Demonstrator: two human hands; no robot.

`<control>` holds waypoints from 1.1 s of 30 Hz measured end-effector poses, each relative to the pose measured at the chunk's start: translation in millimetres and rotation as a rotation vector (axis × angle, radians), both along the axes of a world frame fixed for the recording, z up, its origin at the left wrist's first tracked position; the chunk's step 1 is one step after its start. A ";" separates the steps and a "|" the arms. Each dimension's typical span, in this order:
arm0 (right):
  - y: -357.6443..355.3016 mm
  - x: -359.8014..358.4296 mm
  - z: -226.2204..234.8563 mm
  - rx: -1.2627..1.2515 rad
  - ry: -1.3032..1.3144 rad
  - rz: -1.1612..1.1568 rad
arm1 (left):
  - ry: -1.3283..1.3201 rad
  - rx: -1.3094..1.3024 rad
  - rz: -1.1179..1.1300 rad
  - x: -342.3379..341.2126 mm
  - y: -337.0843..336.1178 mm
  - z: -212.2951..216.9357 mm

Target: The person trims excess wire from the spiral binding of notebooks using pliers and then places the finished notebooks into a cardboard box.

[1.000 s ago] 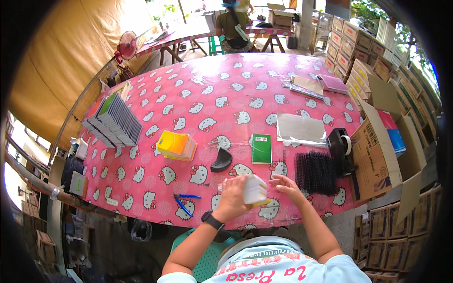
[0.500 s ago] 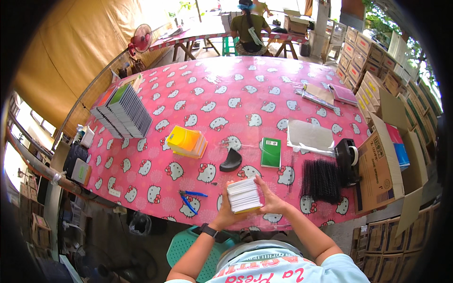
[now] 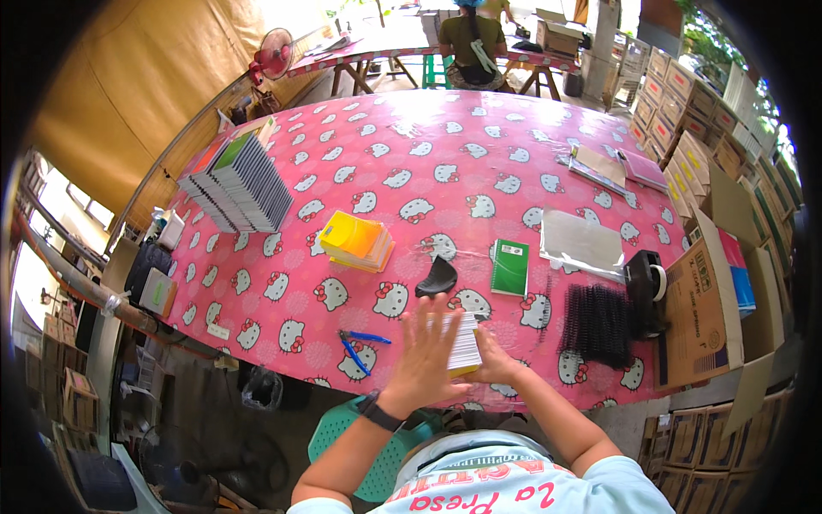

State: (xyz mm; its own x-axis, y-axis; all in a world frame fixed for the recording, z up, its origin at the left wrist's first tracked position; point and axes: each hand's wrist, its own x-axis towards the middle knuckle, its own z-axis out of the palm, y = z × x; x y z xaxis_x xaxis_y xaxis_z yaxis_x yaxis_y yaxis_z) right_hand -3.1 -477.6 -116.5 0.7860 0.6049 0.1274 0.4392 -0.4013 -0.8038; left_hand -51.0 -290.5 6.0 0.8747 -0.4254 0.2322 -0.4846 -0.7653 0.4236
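A thick stack of white pages with a yellow cover [image 3: 465, 347] stands on edge at the near side of the pink patterned table [image 3: 445, 180]. My left hand [image 3: 425, 353] lies flat against its left face, fingers spread. Gripping the stack's lower right side is my right hand [image 3: 495, 364], mostly hidden behind the pages. A black curved piece [image 3: 437, 278] and a green notebook [image 3: 510, 267] lie just beyond the stack. Black binding combs [image 3: 597, 325] sit in a pile to the right.
Blue-handled scissors [image 3: 358, 347] lie left of my hands. A yellow-orange pad stack [image 3: 355, 241], a row of upright notebooks [image 3: 240, 182], a clear plastic sheet pile [image 3: 581, 242], a tape dispenser [image 3: 646, 281] and an open cardboard box [image 3: 715, 300] ring the table. A person [image 3: 469, 38] sits at a far table.
The stack was lifted and turned from lying in my hands to standing on edge on the table. My left hand moved from under it to flat against its side.
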 end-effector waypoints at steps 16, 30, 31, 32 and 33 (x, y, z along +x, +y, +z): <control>49.4 45.0 20.6 0.791 0.848 0.199 | 0.586 -1.224 0.250 51.7 105.4 -7.5; 187.4 190.6 130.4 0.401 0.795 -0.054 | 0.734 -1.255 0.420 215.8 237.8 32.9; 189.7 200.3 126.3 0.255 0.735 -0.095 | 0.736 -1.165 0.460 225.6 240.9 36.8; 188.6 208.8 117.3 0.106 0.677 -0.146 | 0.743 -0.986 0.525 230.6 235.6 37.9; 193.0 214.8 110.9 -0.033 0.607 -0.179 | 0.747 -0.908 0.620 235.1 239.6 29.8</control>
State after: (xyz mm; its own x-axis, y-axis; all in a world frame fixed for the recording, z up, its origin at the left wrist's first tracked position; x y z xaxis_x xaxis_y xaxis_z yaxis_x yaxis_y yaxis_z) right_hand 211.6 -284.5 -5.6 0.8015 0.4538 -0.3894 -0.1674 -0.4548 -0.8747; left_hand 184.1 -50.9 35.8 0.9072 0.1368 -0.3979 0.4104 -0.0790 0.9085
